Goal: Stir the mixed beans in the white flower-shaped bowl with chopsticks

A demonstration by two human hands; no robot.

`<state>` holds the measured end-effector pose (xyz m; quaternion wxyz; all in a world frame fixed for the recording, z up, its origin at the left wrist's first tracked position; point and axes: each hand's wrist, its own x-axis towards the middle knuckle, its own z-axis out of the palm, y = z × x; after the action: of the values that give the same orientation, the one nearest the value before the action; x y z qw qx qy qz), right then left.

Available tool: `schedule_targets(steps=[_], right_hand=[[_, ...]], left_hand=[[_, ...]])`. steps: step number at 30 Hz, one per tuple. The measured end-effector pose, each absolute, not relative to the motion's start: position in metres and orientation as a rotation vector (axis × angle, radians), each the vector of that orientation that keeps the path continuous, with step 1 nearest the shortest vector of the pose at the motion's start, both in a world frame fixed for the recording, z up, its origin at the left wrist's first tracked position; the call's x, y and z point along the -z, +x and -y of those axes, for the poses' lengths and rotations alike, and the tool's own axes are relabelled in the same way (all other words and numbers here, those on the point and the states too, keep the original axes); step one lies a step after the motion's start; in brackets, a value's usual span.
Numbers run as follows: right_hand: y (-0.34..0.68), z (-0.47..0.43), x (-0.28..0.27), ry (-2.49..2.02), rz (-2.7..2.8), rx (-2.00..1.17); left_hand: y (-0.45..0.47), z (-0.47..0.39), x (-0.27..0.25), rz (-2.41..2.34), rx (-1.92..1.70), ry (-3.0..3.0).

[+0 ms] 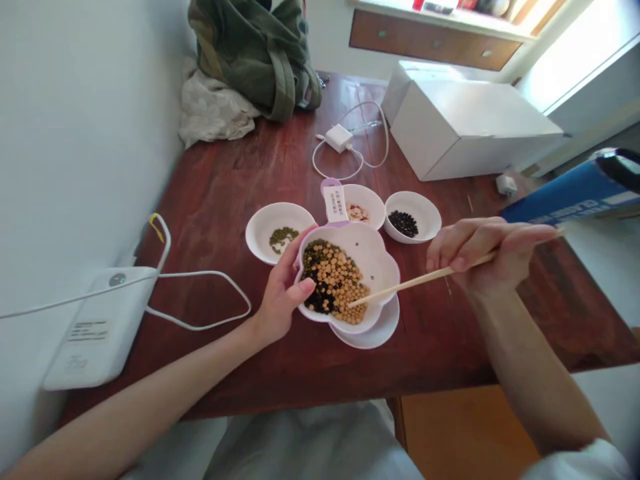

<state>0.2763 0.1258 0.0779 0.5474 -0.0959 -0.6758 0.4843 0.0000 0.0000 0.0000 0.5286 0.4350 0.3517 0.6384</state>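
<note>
**Chopstick tips in the beans, pointing left from the right hand**

The right hand (487, 257) is closed in a pinch on a pair of thin pale wooden chopsticks (415, 283), gripping them at their upper end. From that grip the sticks run leftward and slightly down, their long axis close to parallel with the near edge of the dark red wooden table (225, 180). Their tips rest at the right-hand side of a heap of mixed yellow, green and black beans (334, 277). Whether a bean is caught between the tips cannot be told.

The beans lie in a white flower-shaped plastic bowl (373, 257), which sits tilted on a shallow white dish (380, 330) near the middle of the table's near edge. So the heap lies to the left of the right hand, just beyond the stick tips.

The left hand (283, 293) is nearer the heap: its fingers curl over the bowl's left rim, thumb inside, clasping it.

Behind the bowl, toward the far edge, stand three small round white bowls: one with a few green beans (280, 230), one with pale speckled beans (363, 207) partly behind a lilac tag with a white label (335, 202), one with black beans (413, 217)
</note>
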Motion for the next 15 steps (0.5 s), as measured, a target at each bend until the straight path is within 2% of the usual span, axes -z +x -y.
schedule_targets(steps=[5, 15], right_hand=[[0.274, -0.117, -0.058, -0.203, 1.619, -1.141], [0.275, -0.107, -0.073, -0.217, 1.736, -1.24]], left_hand=[[0.0, 0.002, -0.004, -0.871, -1.504, 0.952], [0.001, 0.0, -0.002, -0.873, -1.523, 1.021]])
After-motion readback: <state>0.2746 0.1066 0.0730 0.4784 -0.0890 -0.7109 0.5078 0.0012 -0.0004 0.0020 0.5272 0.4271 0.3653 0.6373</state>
